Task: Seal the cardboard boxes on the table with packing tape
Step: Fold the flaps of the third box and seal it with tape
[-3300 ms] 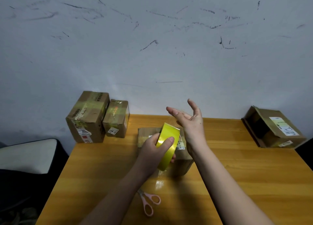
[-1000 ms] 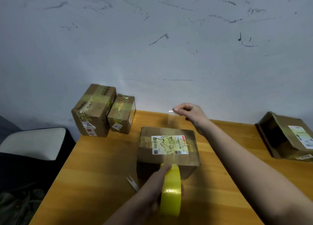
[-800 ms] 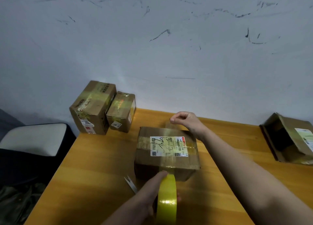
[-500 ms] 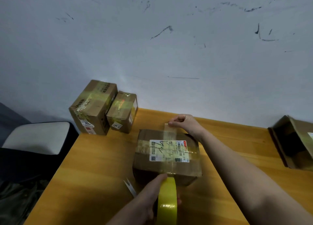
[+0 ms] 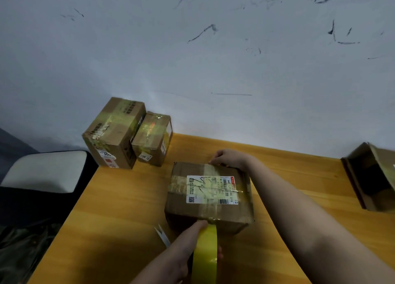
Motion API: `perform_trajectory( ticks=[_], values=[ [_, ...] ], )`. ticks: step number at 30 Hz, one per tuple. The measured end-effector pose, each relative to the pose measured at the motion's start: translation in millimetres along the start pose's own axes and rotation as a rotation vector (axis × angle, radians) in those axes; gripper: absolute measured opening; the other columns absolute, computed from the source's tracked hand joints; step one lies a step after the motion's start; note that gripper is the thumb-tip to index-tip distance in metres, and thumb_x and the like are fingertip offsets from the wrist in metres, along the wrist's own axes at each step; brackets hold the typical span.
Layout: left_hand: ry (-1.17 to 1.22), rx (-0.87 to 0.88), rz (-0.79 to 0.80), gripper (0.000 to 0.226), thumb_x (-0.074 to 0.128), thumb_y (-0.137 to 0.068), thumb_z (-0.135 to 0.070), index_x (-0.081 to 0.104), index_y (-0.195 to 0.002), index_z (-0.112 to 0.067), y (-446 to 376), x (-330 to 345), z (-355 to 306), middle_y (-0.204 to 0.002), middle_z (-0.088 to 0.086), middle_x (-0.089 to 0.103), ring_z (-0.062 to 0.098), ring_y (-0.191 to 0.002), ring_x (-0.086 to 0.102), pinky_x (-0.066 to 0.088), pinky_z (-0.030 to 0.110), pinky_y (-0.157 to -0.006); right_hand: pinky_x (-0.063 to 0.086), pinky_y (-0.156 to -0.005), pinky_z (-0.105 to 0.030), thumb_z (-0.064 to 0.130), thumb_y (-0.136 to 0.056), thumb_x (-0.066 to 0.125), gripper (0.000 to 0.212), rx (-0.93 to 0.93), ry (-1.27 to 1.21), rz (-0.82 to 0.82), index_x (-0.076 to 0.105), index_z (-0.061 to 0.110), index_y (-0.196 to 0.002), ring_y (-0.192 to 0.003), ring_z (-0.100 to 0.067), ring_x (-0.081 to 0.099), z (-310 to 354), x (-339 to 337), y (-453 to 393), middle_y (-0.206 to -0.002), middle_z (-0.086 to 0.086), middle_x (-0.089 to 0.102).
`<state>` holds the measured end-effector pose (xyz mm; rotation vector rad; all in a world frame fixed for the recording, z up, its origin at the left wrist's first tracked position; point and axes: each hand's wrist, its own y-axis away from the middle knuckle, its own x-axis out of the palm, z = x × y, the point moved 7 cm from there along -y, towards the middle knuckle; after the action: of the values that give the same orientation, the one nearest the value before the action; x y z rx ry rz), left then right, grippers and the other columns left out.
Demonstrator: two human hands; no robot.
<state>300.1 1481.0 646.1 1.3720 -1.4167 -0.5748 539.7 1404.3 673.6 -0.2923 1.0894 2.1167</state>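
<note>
pinning the tape end (image 5: 210,163) on the box (image 5: 208,195)'s far edge, right hand (image 5: 229,158) pinches; left hand (image 5: 188,249) grips the roll (image 5: 205,253), keeping the strip taut.

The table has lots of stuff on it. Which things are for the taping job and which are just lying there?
For the job: middle box, tape roll, left hand, right hand.
Lying about: scissors, two taped boxes, open box.

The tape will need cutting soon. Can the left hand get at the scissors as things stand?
Probably not yet: the left hand holds the tape roll, so it is occupied. The scissors lie just beside it on the table, with nothing between them.
</note>
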Motion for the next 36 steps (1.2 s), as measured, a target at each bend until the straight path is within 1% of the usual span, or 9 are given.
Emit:
perform_trajectory(
  ticks=[5,9,12,15,19,23,27,31,36],
  values=[
    [-0.015,0.032,-0.010,0.047,0.046,-0.098,-0.040,0.065,-0.099,0.003,-6.4,-3.6,0.3,-0.070,0.018,0.069,0.026,-0.058,0.068,0.052,0.029,-0.061,0.049,-0.081,-0.034,0.030,-0.102,0.043,0.034,0.158,0.217,0.080,0.058,0.003,-0.116,-0.087,-0.022,0.059,-0.3,10.6,-0.6,-0.094,-0.004,0.060],
    [-0.029,0.036,-0.019,0.048,0.046,-0.097,-0.041,0.063,-0.103,0.003,-8.6,-4.2,-1.5,-0.067,0.017,0.068,0.025,-0.056,0.067,0.052,0.027,-0.058,0.043,-0.097,-0.037,0.020,-0.105,0.033,0.040,0.207,0.414,0.072,0.053,-0.003,-0.131,-0.113,-0.028,0.056,0.9,7.2,1.0,-0.130,-0.017,0.056],
    [-0.072,0.067,-0.041,0.048,0.047,-0.096,-0.042,0.063,-0.107,0.003,-13.6,-10.9,-8.0,-0.067,0.016,0.069,0.024,-0.056,0.067,0.052,0.027,-0.056,0.046,-0.092,-0.037,0.019,-0.101,0.042,0.033,0.262,0.563,-0.128,0.058,0.004,-0.125,-0.117,-0.031,0.057,-16.5,-18.5,-3.7,-0.132,-0.015,0.057],
    [-0.138,0.083,-0.030,0.048,0.046,-0.097,-0.042,0.066,-0.094,0.002,-17.8,-15.2,-18.5,-0.066,0.014,0.069,0.023,-0.057,0.067,0.053,0.026,-0.057,0.051,-0.087,-0.038,0.029,-0.101,0.042,0.031,-0.030,0.567,-0.576,0.058,0.016,-0.124,-0.109,-0.028,0.060,8.4,-30.7,4.3,-0.124,-0.009,0.063],
    [-0.185,0.118,-0.022,0.044,0.045,-0.098,-0.038,0.063,-0.091,0.002,-22.6,-12.0,-33.0,-0.063,0.014,0.067,0.022,-0.054,0.066,0.052,0.023,-0.054,0.043,-0.094,-0.042,0.062,-0.097,0.022,0.063,-0.217,0.649,-0.491,0.040,0.021,-0.141,-0.115,-0.029,0.056,26.9,23.0,13.7,-0.129,-0.008,0.059],
    [-0.170,0.120,-0.035,0.043,0.047,-0.097,-0.037,0.063,-0.091,0.003,-29.2,-11.8,-36.0,-0.063,0.015,0.067,0.023,-0.054,0.066,0.052,0.026,-0.059,0.019,-0.114,-0.048,0.072,-0.089,0.005,0.081,-0.203,0.722,-0.531,0.016,0.025,-0.153,-0.142,-0.025,0.027,22.5,32.2,17.7,-0.154,-0.004,0.032],
    [-0.139,0.129,-0.023,0.040,0.048,-0.097,-0.034,0.062,-0.092,0.003,-32.1,-8.4,-38.4,-0.057,0.016,0.062,0.023,-0.047,0.062,0.050,0.026,-0.048,-0.008,-0.118,-0.048,0.074,-0.087,-0.002,0.085,-0.423,0.737,-0.574,0.008,0.023,-0.154,-0.149,-0.020,-0.008,28.5,77.6,45.8,-0.162,0.003,0.006],
    [-0.205,0.128,-0.037,0.042,0.048,-0.098,-0.036,0.064,-0.088,0.002,-29.9,-14.7,-38.1,-0.060,0.016,0.064,0.024,-0.052,0.063,0.051,0.029,-0.050,0.007,-0.122,-0.043,0.053,-0.095,0.029,0.066,-0.511,0.608,-0.647,0.021,0.019,-0.151,-0.148,-0.016,0.001,18.0,91.0,69.8,-0.160,0.001,0.017],
    [-0.321,0.166,-0.020,0.043,0.062,-0.086,-0.045,0.067,-0.091,-0.003,-28.2,-11.2,-49.3,-0.074,0.018,0.067,0.032,-0.070,0.067,0.056,0.035,-0.062,0.044,-0.103,-0.041,0.055,-0.085,0.047,0.063,-0.366,0.636,-0.769,0.055,0.010,-0.128,-0.127,-0.029,0.050,7.4,72.8,87.3,-0.137,-0.010,0.052]
  ],
)
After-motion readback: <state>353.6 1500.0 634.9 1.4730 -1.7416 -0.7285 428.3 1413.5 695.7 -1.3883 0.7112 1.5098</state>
